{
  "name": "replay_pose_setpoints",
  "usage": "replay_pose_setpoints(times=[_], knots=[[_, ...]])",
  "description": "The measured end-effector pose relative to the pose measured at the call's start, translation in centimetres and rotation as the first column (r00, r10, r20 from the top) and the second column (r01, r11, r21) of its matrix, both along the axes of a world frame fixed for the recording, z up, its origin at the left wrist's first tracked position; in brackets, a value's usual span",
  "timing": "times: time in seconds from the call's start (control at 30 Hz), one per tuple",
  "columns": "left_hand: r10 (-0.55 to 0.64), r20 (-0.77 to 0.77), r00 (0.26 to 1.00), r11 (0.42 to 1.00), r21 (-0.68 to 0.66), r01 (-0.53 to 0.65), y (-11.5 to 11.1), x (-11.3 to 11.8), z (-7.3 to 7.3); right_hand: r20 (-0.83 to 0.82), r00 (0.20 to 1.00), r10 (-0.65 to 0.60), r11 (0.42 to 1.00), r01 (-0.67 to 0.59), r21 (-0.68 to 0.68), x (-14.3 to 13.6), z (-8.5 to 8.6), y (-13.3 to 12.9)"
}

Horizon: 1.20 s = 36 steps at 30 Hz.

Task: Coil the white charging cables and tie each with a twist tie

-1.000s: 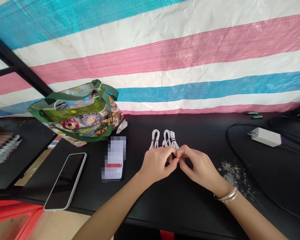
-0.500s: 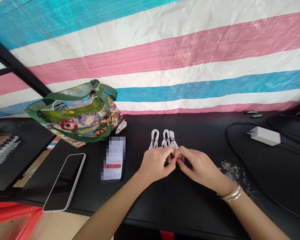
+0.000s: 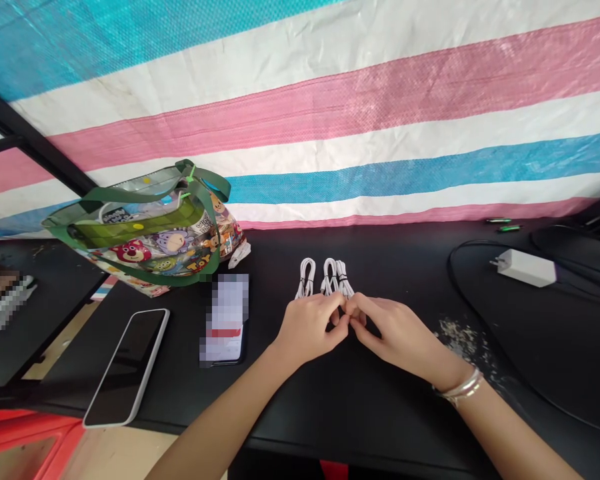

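Note:
Three coiled white cables lie on the black table: the left coil (image 3: 307, 273) sits a little apart, while the middle coil (image 3: 329, 272) and the right coil (image 3: 343, 275) are side by side. Dark ties run round them. My left hand (image 3: 307, 327) and my right hand (image 3: 397, 333) meet at the near ends of the two right-hand coils. Both are closed, thumb against finger, with their fingertips almost touching. Whatever sits in the two pinches is hidden or too small to name. The hands cover the lower ends of the coils.
Left of the hands lie a phone with a lit screen (image 3: 225, 320) and a white-edged phone (image 3: 127, 367). A clear cartoon bag (image 3: 165, 233) stands behind them. At right are a white power adapter (image 3: 526, 268), a black cord (image 3: 473, 303) and small pale debris (image 3: 463, 340).
The view has shifted very slightly, so things appear a little farther left. Both hands stay pinched together at the same spot by the coils, with only tiny finger movement.

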<state>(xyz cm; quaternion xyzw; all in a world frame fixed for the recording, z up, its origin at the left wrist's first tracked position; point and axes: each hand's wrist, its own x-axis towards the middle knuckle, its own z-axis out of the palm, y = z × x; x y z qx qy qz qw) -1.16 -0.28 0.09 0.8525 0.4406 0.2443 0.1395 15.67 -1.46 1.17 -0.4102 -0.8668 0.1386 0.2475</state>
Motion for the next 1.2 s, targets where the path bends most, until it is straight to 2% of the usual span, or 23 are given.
replay_pose_setpoints(times=[0.33,0.5,0.67,0.8,0.97,1.2], knots=[[-0.022,-0.039,0.999,1.0,0.009,0.023,0.07,0.04,0.01,0.014,1.0,0.001,1.0,-0.001,0.008,0.01,-0.1,0.01],[-0.116,-0.079,0.99,0.993,-0.02,0.115,0.13,-0.17,-0.13,0.03,0.999,0.021,0.999,-0.02,-0.03,0.11,0.02,-0.02],[-0.176,-0.16,0.971,0.984,-0.043,0.171,0.33,-0.19,-0.42,0.097,0.995,0.007,0.992,0.005,-0.124,0.19,-0.11,-0.17],[-0.189,-0.216,0.958,0.981,-0.077,0.176,0.36,-0.07,-0.5,0.157,0.987,-0.017,0.987,0.041,-0.155,0.17,-0.33,-0.29],[-0.188,-0.272,0.944,0.981,-0.096,0.167,0.27,0.04,-0.48,0.206,0.978,-0.019,0.992,0.043,-0.117,0.03,-0.67,-0.25],[-0.19,-0.284,0.94,0.981,-0.101,0.167,0.25,-0.03,-0.55,0.218,0.976,-0.018,0.993,0.043,-0.109,-0.02,-0.86,-0.13]])
